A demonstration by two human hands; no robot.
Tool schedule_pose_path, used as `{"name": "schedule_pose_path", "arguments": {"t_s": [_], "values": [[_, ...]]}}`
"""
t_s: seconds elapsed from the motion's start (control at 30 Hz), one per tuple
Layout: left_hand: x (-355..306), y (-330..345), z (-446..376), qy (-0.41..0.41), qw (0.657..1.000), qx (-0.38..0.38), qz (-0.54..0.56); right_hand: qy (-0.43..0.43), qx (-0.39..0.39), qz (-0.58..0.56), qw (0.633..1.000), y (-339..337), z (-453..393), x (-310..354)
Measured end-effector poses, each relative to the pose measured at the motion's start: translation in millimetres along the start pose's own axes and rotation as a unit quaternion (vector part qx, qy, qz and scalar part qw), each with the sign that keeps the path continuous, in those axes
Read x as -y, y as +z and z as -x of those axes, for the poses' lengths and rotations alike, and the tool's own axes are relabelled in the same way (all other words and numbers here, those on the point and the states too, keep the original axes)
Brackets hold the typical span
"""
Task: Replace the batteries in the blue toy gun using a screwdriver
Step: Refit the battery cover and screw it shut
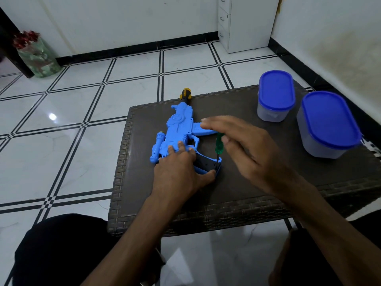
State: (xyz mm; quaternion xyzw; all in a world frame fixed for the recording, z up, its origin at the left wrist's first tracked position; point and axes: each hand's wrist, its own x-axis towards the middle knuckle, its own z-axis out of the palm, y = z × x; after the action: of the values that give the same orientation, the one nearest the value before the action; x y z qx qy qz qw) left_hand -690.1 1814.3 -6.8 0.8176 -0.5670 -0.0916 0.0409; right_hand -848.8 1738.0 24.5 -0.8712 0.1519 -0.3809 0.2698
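The blue toy gun (pixel 177 131) lies flat on the dark woven worktop (pixel 237 188), muzzle pointing away, its grip end nearest the person; the left hand (pixel 179 172) presses down on it, fingers spread straight over the body and the thumb against the grip's lower edge. The green-handled screwdriver (pixel 218 144) stands nearly upright with its tip in the grip, at what looks like the battery cover; the right hand (pixel 243 145) is at its handle, blurred, its fingers loosely extended, and I cannot tell whether they pinch the handle or merely brush it. The step in hand seems to be working the cover screw; the next move calls for a firm pinch on the handle, steady downward pressure and turning while the left hand pins the toy. Two tubs stand at the far right, the smaller tub (pixel 275 96) and the larger tub (pixel 327 124), both closed with blue lids; their contents cannot be made out.
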Motion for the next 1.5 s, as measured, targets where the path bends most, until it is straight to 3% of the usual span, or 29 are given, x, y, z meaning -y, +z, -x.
{"name": "schedule_pose_path", "arguments": {"t_s": [0.33, 0.63, 0.97, 1.3, 1.43, 1.5], "values": [[1, 2, -1, 0.003, 1.0, 0.002, -0.007, -0.001, -0.001, 0.047, 0.999, 1, -1, -8], [1, 1, 1, 0.001, 1.0, -0.004, 0.003, 0.005, 0.048, 0.022, 0.999, 9, 8, -6], [0, 0, 2, 0.0, 1.0, -0.007, 0.0, 0.066, 0.015, -0.015, 0.998, 10, 2, -2], [0, 0, 2, -0.001, 1.0, 0.005, 0.003, 0.029, -0.039, 0.114, 0.992, 7, 2, -5], [0, -1, 1, -0.001, 1.0, 0.009, -0.001, -0.019, -0.082, 0.098, 0.992, 7, 1, -6], [-1, -1, 1, -0.002, 1.0, 0.01, 0.001, -0.001, -0.101, 0.066, 0.993, 6, -1, -6]]}}
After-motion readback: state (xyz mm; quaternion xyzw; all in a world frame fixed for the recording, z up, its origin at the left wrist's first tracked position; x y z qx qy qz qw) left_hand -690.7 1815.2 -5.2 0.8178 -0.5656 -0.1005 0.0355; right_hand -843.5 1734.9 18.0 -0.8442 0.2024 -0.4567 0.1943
